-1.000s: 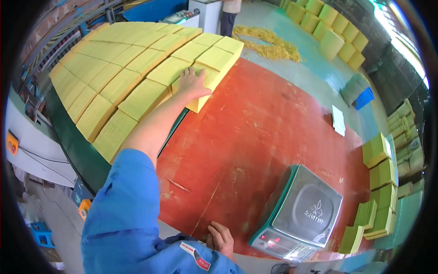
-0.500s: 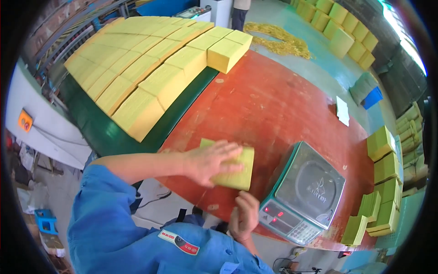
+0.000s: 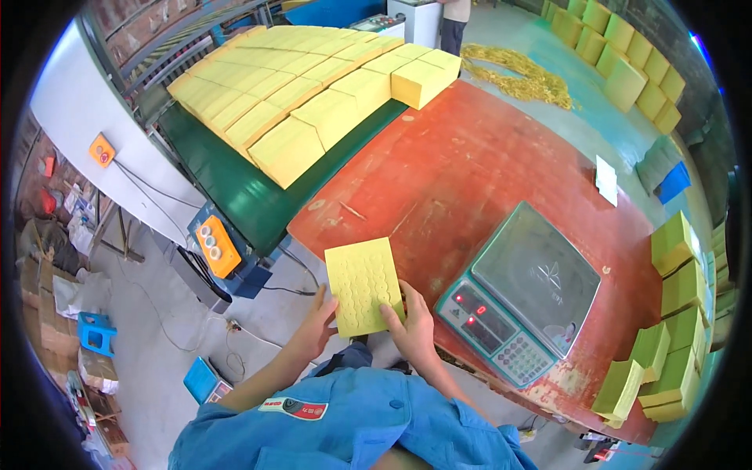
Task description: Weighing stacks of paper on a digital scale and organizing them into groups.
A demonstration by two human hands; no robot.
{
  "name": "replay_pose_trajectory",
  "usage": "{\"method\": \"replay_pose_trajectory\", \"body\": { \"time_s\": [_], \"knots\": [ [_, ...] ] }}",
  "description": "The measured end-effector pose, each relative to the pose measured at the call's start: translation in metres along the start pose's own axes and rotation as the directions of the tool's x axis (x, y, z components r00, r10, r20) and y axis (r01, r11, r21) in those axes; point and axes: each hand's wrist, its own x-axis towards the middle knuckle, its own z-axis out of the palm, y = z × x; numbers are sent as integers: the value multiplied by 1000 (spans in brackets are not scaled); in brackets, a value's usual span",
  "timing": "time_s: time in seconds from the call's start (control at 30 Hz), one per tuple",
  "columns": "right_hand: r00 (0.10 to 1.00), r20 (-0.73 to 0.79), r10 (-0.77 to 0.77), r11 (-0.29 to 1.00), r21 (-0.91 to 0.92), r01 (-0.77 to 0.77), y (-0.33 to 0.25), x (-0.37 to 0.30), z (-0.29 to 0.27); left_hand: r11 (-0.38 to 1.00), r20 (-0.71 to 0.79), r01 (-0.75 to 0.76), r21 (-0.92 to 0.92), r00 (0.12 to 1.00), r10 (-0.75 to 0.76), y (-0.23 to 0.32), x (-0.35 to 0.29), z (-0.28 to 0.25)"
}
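Observation:
Between my two hands is a yellow paper sheet or thin stack with rows of wavy, scalloped cuts on its face. It is tilted up over the near edge of the red table. My left hand grips its lower left side. My right hand holds the lower right, the thumb lying on the face. Right of my right hand stands a digital scale with a bare metal pan and a lit red display.
Yellow paper blocks lie in rows on a green conveyor belt at the left. An orange button box stands beside it. Yellow stacks line the table's right edge. A white paper is at the far right. Another person stands at the back.
The yellow paper has come up off the table toward me. My left hand has drawn back from on top of it to its left side, and my right hand has joined at the right.

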Motion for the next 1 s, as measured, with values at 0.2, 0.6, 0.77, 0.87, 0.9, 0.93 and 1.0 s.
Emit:
{"method": "replay_pose_trajectory", "body": {
  "time_s": [0.2,0.6,0.77,0.87,0.9,0.93,1.0],
  "knots": [
    [999,16,38,991,131,-40,12,7,0,980,157,-31,-194,986,63,22,9,30],
    [698,591,403,40,751,-659,98,-105,20,940,112,201,-277,978,-176,18,-29,35],
    [696,468,544,5,828,-561,40,-68,-13,974,430,-42,222,901,-59,66,-56,102],
    [772,254,583,160,896,-415,40,-64,-64,897,594,-193,397,800,-91,92,-41,177],
    [789,175,589,215,907,-362,45,-71,-81,653,618,-547,524,772,150,97,-35,197],
    [798,93,595,268,914,-306,41,-62,-101,271,680,-765,585,644,349,98,-30,216],
    [802,-73,592,381,903,-199,37,-49,-154,-32,746,-832,554,479,463,114,-45,260]
  ]
}}
